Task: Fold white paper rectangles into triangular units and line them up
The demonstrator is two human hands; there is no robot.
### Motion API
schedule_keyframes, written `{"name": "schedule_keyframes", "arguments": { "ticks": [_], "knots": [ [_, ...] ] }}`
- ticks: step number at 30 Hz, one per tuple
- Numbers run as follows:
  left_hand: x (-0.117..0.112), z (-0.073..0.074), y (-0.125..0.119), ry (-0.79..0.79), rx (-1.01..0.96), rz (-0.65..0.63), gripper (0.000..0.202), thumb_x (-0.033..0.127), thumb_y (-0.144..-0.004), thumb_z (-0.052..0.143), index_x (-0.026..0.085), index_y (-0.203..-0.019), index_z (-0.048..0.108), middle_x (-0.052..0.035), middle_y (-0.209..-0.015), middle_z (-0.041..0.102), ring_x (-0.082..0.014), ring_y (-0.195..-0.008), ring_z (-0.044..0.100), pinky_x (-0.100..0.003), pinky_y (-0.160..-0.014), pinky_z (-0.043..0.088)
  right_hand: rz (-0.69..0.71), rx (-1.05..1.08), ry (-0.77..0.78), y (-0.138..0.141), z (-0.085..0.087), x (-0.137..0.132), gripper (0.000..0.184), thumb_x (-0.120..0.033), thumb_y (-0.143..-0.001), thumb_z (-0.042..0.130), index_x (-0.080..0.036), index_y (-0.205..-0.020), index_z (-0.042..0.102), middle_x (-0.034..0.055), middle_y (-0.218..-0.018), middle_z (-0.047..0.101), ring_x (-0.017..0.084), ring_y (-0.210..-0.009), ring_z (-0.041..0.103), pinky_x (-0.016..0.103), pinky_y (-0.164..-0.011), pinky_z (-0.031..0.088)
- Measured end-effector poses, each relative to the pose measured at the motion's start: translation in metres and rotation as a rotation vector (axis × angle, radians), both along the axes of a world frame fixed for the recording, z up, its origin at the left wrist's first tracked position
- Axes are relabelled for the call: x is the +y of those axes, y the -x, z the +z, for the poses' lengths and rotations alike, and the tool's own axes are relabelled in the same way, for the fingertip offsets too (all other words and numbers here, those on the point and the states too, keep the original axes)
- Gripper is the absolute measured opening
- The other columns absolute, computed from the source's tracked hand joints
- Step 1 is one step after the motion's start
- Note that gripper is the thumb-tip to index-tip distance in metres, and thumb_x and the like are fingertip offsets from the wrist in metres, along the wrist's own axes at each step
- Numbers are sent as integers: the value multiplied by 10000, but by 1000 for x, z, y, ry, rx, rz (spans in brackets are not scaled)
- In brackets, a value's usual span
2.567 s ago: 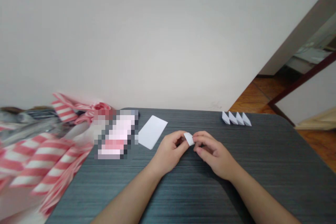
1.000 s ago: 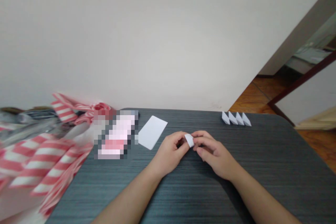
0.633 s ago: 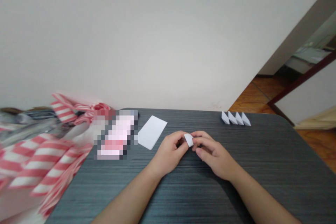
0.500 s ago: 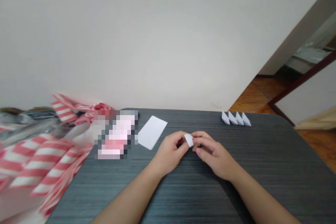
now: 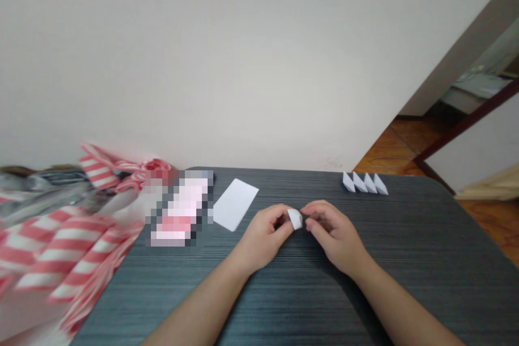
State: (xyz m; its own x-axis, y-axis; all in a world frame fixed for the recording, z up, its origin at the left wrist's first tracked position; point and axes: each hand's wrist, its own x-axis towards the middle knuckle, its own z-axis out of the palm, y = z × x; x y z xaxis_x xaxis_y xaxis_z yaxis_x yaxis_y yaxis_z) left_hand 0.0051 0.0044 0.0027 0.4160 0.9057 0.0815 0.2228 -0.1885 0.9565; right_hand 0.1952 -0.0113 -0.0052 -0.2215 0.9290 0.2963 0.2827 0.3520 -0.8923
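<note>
A small folded piece of white paper [image 5: 294,219] is pinched in the fingertips of my left hand [image 5: 263,237]. My right hand [image 5: 334,239] is curled close beside it, its fingertips a narrow gap from the paper's right edge. Both hands hover over the dark grey wood-grain table [image 5: 292,303]. Left of them lies a flat white paper rectangle [image 5: 234,204]. Several small folded paper pieces [image 5: 365,184] stand in a row near the far edge of the table.
A pixelated pink and white object [image 5: 180,208] lies at the table's far left. Beyond the left edge hangs a pink-and-white striped cloth or bag [image 5: 60,251]. A wooden floor [image 5: 395,151] and a doorway show beyond the table's right corner.
My right hand has drawn slightly right, off the folded paper. The paper has turned a little in my left fingertips. The other papers have not moved.
</note>
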Motion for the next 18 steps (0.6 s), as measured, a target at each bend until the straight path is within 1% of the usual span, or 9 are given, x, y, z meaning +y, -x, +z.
{"name": "schedule_keyframes", "arguments": {
  "ticks": [3,6,9,13,18],
  "knots": [
    [-1,1,0,-27,42,-12,130,253,-904,554,167,-877,648,-6,-796,625,-148,-758,554,-242,-695,412,-11,-101,-78,0,3,1,109,-160,-883,595,-205,-968,644,67,-952,629,164,-748,594,266,-607,476],
    [-1,2,0,-54,86,-17,145,262,-898,562,163,-812,625,10,-743,583,-136,-716,516,-235,-654,381,-12,-164,-145,1,7,1,90,-144,-881,594,-193,-927,653,63,-899,638,161,-722,596,261,-596,464],
    [-1,4,0,-64,104,-30,169,274,-896,561,163,-775,600,17,-725,564,-132,-702,499,-234,-640,365,-14,-187,-197,1,8,1,95,-125,-883,592,-189,-901,659,62,-876,646,159,-730,602,259,-615,468],
    [-2,5,-1,-74,106,-31,186,279,-889,565,165,-742,575,23,-707,547,-129,-692,485,-233,-636,357,-2,-191,-258,1,7,2,116,-99,-883,588,-190,-891,660,61,-876,653,165,-791,618,268,-693,485],
    [-2,4,-1,-71,103,-31,185,262,-886,558,162,-730,570,23,-706,546,-128,-692,486,-234,-638,358,11,-203,-277,0,7,1,136,-83,-886,575,-192,-883,657,64,-886,656,167,-808,628,275,-724,493]
  ]
}}
